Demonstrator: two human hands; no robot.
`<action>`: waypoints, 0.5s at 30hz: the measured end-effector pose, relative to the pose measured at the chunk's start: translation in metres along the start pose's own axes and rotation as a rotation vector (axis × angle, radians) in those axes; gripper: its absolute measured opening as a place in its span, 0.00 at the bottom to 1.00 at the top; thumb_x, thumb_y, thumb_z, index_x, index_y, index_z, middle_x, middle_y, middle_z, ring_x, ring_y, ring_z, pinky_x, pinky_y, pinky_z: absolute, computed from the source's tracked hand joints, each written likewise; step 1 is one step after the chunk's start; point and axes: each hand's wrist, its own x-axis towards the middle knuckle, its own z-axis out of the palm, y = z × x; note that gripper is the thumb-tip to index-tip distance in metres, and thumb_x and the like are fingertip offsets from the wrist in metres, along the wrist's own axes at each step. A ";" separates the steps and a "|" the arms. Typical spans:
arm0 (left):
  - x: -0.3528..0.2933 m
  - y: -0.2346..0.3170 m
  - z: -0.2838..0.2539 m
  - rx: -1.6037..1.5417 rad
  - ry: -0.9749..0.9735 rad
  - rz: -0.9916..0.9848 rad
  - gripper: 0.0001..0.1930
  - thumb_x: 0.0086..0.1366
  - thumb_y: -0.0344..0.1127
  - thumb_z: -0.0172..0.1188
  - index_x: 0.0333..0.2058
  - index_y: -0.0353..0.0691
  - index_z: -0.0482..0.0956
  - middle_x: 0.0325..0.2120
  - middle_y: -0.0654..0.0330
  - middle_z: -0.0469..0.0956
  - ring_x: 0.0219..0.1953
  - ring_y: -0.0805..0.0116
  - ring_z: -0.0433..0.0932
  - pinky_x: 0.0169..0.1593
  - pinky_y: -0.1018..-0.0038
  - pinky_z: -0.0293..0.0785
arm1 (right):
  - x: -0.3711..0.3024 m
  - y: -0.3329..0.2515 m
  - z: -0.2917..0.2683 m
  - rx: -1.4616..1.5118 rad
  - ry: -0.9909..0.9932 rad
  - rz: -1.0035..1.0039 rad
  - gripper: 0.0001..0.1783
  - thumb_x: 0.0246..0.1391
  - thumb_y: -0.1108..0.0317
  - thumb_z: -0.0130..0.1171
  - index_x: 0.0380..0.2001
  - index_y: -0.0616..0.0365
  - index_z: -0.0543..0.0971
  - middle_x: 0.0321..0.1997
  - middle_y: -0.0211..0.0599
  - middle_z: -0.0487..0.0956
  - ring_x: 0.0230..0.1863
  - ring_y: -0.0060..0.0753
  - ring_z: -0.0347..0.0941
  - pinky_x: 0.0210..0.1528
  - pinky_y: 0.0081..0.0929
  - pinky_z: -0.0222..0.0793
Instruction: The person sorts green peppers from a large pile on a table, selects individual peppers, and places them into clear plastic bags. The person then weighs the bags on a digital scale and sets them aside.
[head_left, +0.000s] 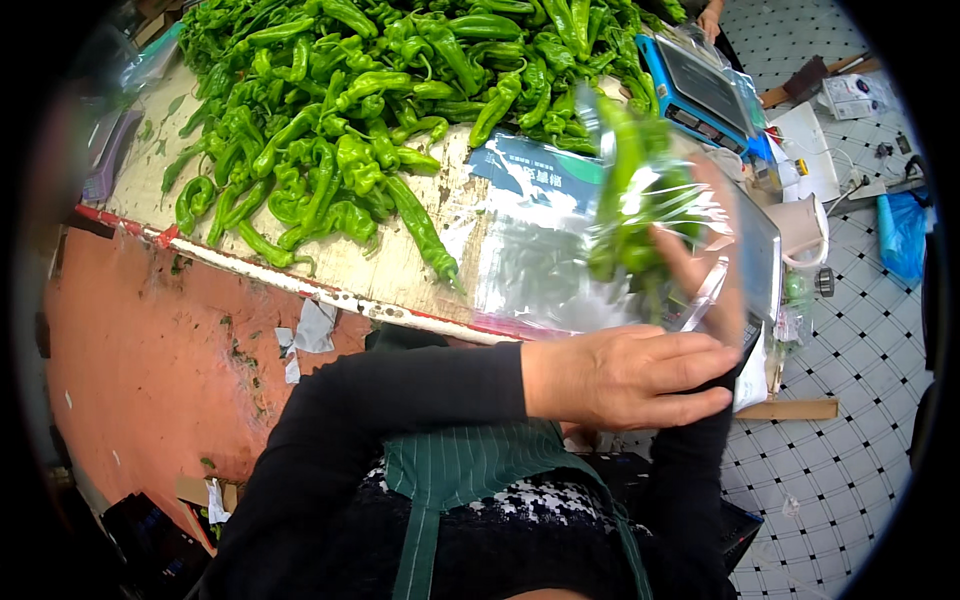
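My right hand [705, 265], smeared by motion, grips a clear plastic bag [712, 215] with long green peppers [630, 190] showing through the shiny film. Whether its fingers are inside or outside the film I cannot tell. My left hand [635, 378] reaches across to my right wrist, its fingers bent and close together; its thumb and whatever it pinches are hidden. Beneath the held peppers, a flat clear bag with a dark blue printed band [535, 170] lies on the table. A large heap of green peppers [370, 90] covers the table's far side, one pepper [422, 230] pointing toward me.
A blue-edged scale [695, 90] stands at the far right, with another flat device [762, 250] nearer me. Beyond it are a white mug [800, 230] and a tiled floor [830, 470]. A purple container [112, 155] sits at the left. Another person's hand [710, 20] shows at the top.
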 end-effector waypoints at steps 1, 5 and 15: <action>0.002 -0.005 -0.001 -0.015 0.030 0.012 0.20 0.57 0.28 0.58 0.50 0.36 0.77 0.54 0.45 0.70 0.51 0.53 0.76 0.40 0.69 0.77 | 0.003 0.002 -0.015 0.030 0.013 0.041 0.42 0.46 0.59 0.69 0.63 0.60 0.65 0.67 0.54 0.63 0.69 0.56 0.56 0.70 0.43 0.50; -0.039 -0.055 -0.022 0.397 0.119 -0.151 0.21 0.52 0.24 0.61 0.47 0.42 0.80 0.42 0.51 0.78 0.40 0.57 0.81 0.38 0.67 0.80 | 0.000 0.058 -0.060 -0.307 0.146 0.020 0.42 0.45 0.64 0.69 0.63 0.59 0.65 0.67 0.49 0.65 0.69 0.47 0.58 0.70 0.40 0.53; -0.195 -0.211 -0.122 1.056 -0.348 -1.214 0.19 0.55 0.29 0.57 0.47 0.46 0.80 0.41 0.49 0.70 0.46 0.49 0.71 0.47 0.58 0.73 | -0.064 0.204 -0.088 -0.490 -0.025 0.153 0.40 0.49 0.59 0.66 0.64 0.61 0.65 0.67 0.54 0.64 0.70 0.51 0.56 0.71 0.42 0.48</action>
